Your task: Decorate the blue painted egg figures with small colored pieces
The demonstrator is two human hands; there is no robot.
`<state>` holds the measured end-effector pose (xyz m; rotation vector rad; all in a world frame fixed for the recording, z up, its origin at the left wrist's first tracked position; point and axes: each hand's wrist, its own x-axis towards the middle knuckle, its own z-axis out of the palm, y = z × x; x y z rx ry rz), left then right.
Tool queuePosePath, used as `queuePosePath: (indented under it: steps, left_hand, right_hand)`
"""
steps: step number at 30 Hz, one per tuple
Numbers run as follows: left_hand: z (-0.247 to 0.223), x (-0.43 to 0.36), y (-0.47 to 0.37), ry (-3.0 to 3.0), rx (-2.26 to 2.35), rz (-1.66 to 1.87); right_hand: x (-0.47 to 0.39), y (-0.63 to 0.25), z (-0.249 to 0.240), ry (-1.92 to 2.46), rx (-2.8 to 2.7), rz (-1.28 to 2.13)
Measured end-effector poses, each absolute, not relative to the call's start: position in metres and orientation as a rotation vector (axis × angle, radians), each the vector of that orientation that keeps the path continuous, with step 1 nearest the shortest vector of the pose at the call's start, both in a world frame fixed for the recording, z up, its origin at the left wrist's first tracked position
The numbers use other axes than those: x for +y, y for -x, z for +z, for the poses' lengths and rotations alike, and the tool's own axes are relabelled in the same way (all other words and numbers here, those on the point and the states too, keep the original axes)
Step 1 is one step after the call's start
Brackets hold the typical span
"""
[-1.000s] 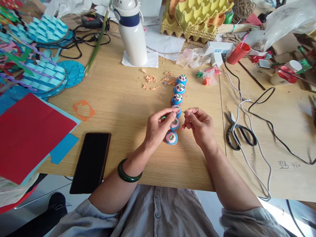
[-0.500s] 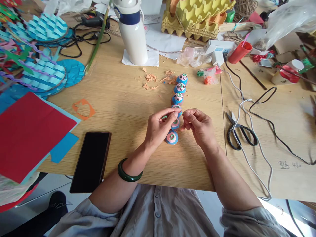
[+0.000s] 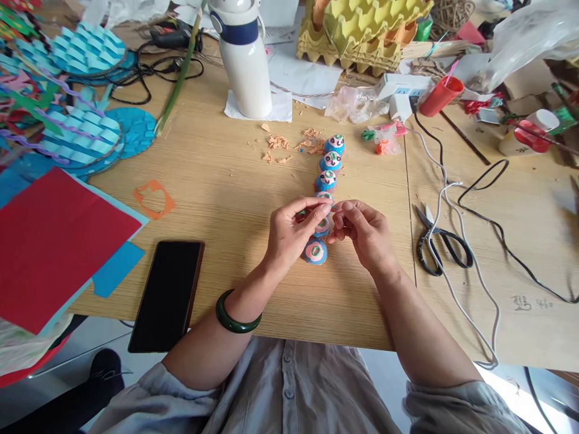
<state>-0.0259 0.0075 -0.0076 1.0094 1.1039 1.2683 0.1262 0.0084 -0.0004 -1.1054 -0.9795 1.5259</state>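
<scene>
My left hand (image 3: pixel 294 232) is closed in a pinch, thumb against forefinger, over the middle of a row of blue domed pieces (image 3: pixel 326 179). Pink patches with green rings top these domes, and the farther ones also carry dark marks. My right hand (image 3: pixel 365 232) pinches just to the right, its fingertips almost meeting the left ones. Between the fingertips shows a tiny bit of green clay (image 3: pixel 333 208). More green shows behind the left fingers, partly hidden. The nearest dome (image 3: pixel 315 251) lies below both hands.
Black-handled scissors (image 3: pixel 441 244) and cables lie at right. On the left are a phone (image 3: pixel 166 295) and red paper (image 3: pixel 63 247). Behind stand a white bottle (image 3: pixel 248 72), yellow egg trays (image 3: pixel 362 36), a bag of coloured clay (image 3: pixel 384 138) and a red cup (image 3: pixel 441 96). Orange shavings (image 3: pixel 277 142) lie beside the row.
Both hands stay nearly in place over the row. The right fingers have shifted very slightly, still pinching close to the left fingertips. The view has moved a touch.
</scene>
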Motion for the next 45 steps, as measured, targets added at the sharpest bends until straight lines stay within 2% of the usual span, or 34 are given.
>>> queuePosePath:
  steps: [33,45]
  left_hand:
    - [-0.0051,0.0065,0.0268,-1.101,1.038,1.144]
    - [-0.0080,0.0076,0.0264,-1.057,1.078,1.160]
  right_hand:
    - [0.0044,-0.1227,-0.0044,1.072,-1.207,1.134]
    - [0.0053,-0.1226,-0.0012,1.118,-1.106,1.317]
